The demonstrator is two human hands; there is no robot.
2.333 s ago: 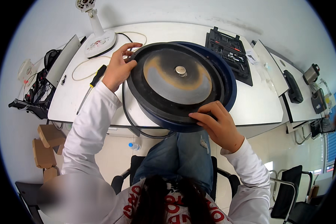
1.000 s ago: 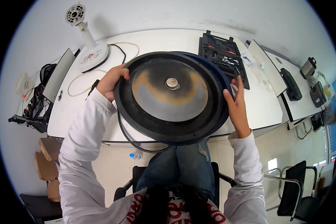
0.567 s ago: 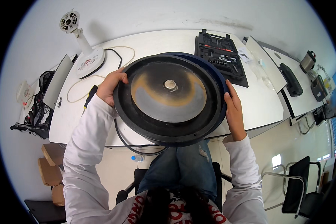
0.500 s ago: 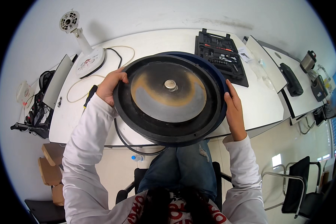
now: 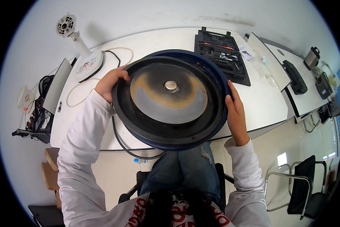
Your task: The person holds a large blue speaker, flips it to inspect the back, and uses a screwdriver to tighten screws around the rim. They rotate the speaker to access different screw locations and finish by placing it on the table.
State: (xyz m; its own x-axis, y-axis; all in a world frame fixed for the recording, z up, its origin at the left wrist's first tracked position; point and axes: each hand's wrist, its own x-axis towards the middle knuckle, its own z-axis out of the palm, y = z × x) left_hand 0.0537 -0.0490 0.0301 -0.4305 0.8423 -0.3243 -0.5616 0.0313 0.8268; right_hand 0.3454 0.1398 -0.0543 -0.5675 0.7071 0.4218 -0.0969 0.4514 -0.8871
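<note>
My left hand (image 5: 111, 83) grips the left rim of a round black pan (image 5: 121, 109), thumb over the edge. At the pan's centre lies a grey metal disc (image 5: 158, 109), scorched brown and black, with a small silver knob (image 5: 170, 86) in its middle. Behind and beneath the pan sits a wider dark blue round shell (image 5: 221, 81), showing along the top, the right and the lower edge. My right hand (image 5: 236, 111) is closed on the shell's right side, thumb and fingers at its rim. Both pieces are held above the table's front edge.
On the white table (image 5: 253, 109) stand a white fan base (image 5: 89, 66) at the left and an open black tool case (image 5: 223, 55) at the back right. A black cord (image 5: 119, 138) hangs below the pan. A black chair (image 5: 304, 185) is at the lower right.
The black pan has shifted slightly left against the blue shell, baring more of the shell at the top and bottom. A yellow-black handle beside my left wrist is now hidden by my sleeve.
</note>
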